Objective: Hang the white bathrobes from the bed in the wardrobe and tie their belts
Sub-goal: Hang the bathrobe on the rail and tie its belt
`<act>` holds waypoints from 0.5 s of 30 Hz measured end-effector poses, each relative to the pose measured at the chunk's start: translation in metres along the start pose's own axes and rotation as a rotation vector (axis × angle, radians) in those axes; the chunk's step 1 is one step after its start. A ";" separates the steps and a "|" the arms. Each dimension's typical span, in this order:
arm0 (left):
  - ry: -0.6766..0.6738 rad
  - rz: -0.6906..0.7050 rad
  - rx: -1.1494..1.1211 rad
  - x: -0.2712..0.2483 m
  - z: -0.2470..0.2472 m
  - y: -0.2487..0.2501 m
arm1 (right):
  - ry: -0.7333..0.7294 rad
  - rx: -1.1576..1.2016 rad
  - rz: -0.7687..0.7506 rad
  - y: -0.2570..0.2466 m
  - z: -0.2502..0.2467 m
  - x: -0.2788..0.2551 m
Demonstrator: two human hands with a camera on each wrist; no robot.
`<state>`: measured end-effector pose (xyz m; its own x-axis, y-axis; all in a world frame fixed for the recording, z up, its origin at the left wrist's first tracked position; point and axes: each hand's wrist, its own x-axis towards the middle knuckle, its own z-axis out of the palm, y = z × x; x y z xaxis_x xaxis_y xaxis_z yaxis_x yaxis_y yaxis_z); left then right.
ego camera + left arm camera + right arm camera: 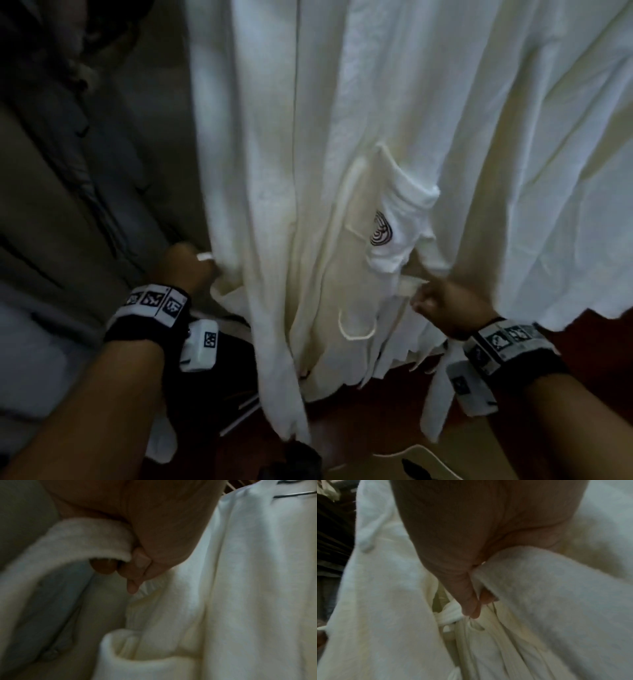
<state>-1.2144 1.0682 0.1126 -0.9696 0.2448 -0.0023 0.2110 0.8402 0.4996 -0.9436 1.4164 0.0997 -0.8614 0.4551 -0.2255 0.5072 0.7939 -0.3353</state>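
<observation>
The bathrobe hung upright; its belt was pinched by left hand fingers, another belt end gripped by the right hand.

The head view looks down close on the hanging bathrobe, while both wrist views, closer still, look along each hand into that same cloth.

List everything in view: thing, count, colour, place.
bathrobe: one certain, white, hanging in the middle, perhaps a second at right
pocket: one, white with dark spiral logo, on the robe front
belt: one, white, ends held on both sides
grey garment: one, grey, hanging left
hanger: one, dark, top of left wrist view
left hand: grips a belt end
right hand: pinches the other belt end
</observation>
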 end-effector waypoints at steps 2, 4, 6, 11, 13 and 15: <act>-0.031 -0.005 0.076 -0.019 -0.006 -0.010 | -0.039 0.054 0.003 0.009 0.015 -0.013; -0.075 0.066 0.150 -0.042 -0.008 -0.014 | -0.015 0.058 -0.031 0.018 0.025 -0.031; -0.086 0.148 0.137 -0.066 -0.006 -0.015 | 0.025 0.083 -0.074 0.027 0.031 -0.051; 0.117 0.225 -0.096 -0.148 0.006 -0.002 | 0.046 0.142 -0.123 0.048 0.035 -0.101; 0.097 0.266 -0.154 -0.186 0.014 0.006 | 0.041 0.150 -0.153 0.054 0.034 -0.124; 0.053 0.383 -0.118 -0.225 0.022 0.013 | 0.055 0.187 -0.177 0.058 0.033 -0.146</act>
<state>-0.9905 1.0346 0.1005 -0.8295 0.5015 0.2460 0.5452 0.6310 0.5519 -0.7871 1.3828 0.0828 -0.9348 0.3409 -0.0998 0.3400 0.7772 -0.5295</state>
